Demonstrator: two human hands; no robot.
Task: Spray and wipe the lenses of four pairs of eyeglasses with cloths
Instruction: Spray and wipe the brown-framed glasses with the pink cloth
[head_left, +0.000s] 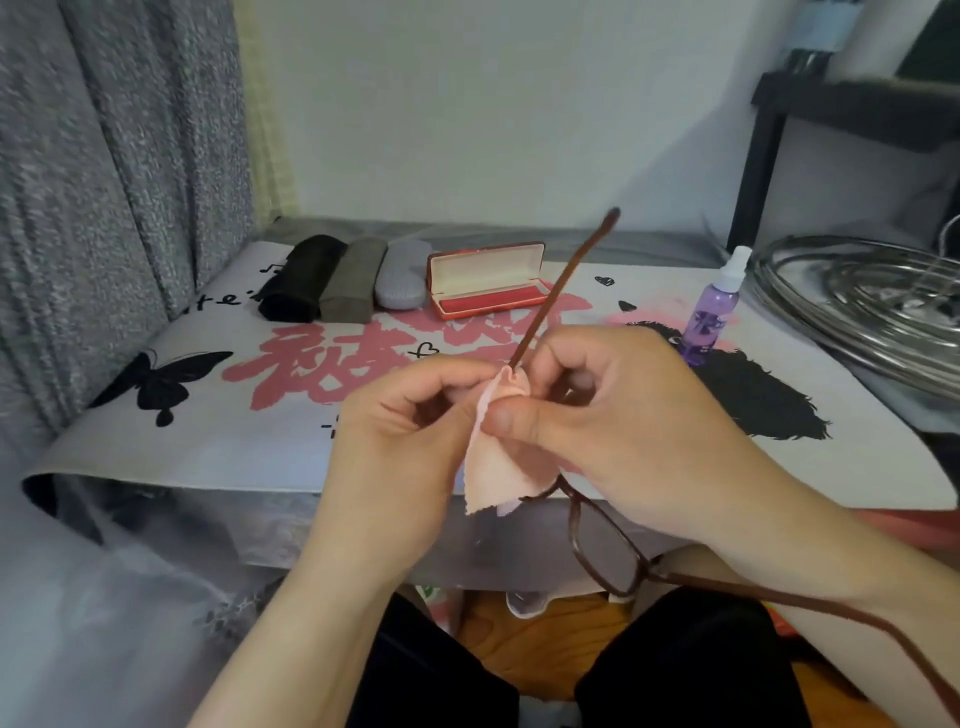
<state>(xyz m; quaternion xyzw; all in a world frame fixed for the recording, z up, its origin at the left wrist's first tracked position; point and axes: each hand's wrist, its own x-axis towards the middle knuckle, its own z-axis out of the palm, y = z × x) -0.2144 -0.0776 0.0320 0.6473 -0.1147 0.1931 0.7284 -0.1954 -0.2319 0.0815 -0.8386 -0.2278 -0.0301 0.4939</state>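
Brown-framed eyeglasses (608, 540) are held in front of me above the table's near edge, one temple pointing up and away, the other trailing to the lower right. My right hand (613, 410) pinches a pale pink cloth (498, 467) around the upper lens, which the cloth hides. My left hand (410, 421) grips the frame and cloth from the left side. The lower lens hangs bare below my right hand. A purple spray bottle (711, 317) with a white nozzle stands on the table to the right.
At the back of the table lie a black case (298, 278), a brown-grey case (353, 280), a grey case (402, 280) and an open red case (488, 280). A printed mat (208, 395) covers the table. A metal tray (872, 306) sits at the right, a grey curtain at left.
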